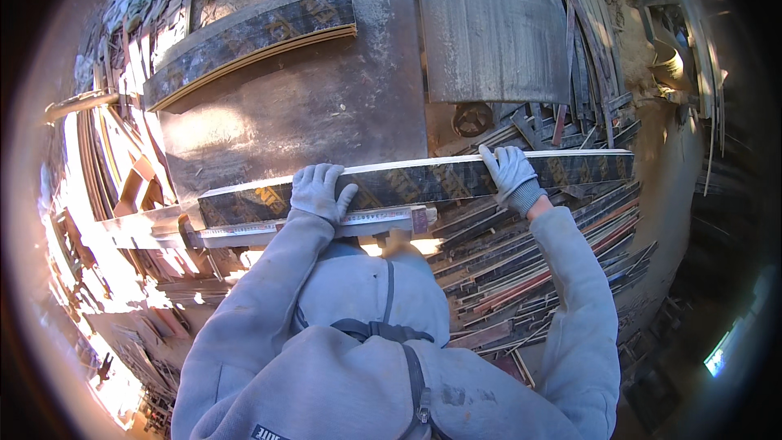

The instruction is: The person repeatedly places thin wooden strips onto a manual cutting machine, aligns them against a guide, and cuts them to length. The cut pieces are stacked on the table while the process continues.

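A long plywood strip (pixel 423 182) stands on edge across the front of a metal saw table, its dark face with orange print turned toward me and its pale cut edge upward. My left hand (pixel 320 193), in a light grey glove, grips it left of the middle, fingers over the top edge and thumb on the near face. Farther right my right hand (pixel 510 175), gloved too, is closed over the top edge. The strip's right end juts past the table. In front of it lies a measuring scale (pixel 383 218) on a rail.
A stack of similar dark strips (pixel 252 41) lies at the back left of the metal table (pixel 309 126). Another metal tabletop (pixel 493 33) stands beyond, with a wheel (pixel 472 120) below its near edge. Piled offcut strips (pixel 546 257) cover the ground at right; more scraps (pixel 138 187) lie left.
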{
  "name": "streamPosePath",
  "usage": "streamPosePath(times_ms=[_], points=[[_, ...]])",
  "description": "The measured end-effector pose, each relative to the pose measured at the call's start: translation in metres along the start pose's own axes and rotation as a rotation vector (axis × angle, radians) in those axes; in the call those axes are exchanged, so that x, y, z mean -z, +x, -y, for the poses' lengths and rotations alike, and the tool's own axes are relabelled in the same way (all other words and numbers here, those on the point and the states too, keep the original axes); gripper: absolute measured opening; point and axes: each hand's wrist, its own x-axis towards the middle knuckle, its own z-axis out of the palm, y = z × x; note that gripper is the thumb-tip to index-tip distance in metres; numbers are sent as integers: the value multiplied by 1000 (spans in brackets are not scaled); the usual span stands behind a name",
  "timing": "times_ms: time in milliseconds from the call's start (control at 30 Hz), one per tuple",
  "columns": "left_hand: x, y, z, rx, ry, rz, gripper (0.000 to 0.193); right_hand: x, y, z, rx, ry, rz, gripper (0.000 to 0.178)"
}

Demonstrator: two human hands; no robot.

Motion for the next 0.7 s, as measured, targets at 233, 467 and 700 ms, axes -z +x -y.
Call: streamPosePath(times_ms=[233, 467, 700], points=[[1, 2, -6, 6, 74, -19, 53, 4, 2, 5, -31, -52, 30, 109], [-17, 1, -4, -6, 130, -98, 51, -5, 7, 8, -59, -66, -11, 107], [-35, -2, 0, -37, 162, -243, 52, -6, 12, 12, -71, -127, 10, 106]])
